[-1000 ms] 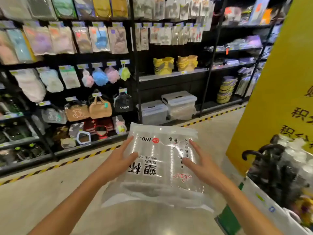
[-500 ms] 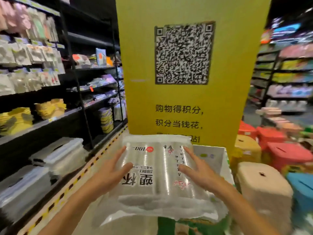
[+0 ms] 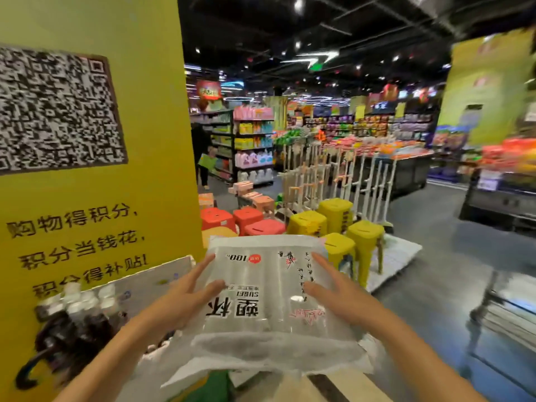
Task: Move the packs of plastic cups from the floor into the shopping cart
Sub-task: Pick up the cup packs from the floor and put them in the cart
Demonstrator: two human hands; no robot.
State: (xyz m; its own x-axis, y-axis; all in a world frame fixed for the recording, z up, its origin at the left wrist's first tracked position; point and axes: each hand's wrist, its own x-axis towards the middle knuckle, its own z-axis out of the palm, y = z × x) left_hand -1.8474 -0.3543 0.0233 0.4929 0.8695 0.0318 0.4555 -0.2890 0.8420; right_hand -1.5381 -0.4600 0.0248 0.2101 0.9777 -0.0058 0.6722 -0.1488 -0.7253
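Glossy clear plastic cup pack [image 3: 269, 288]

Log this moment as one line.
step: carry; pack of plastic cups: held up, not in cart; left hand: presses left edge; right hand: presses right edge

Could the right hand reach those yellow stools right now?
Probably not. The right hand and left hand are both pressing the pack of cups between them, and the yellow stools stand farther off beyond it.

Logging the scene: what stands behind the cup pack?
Red stools and yellow stools stand behind the pack. It covers the nearest stools' lower parts and the floor beneath them.
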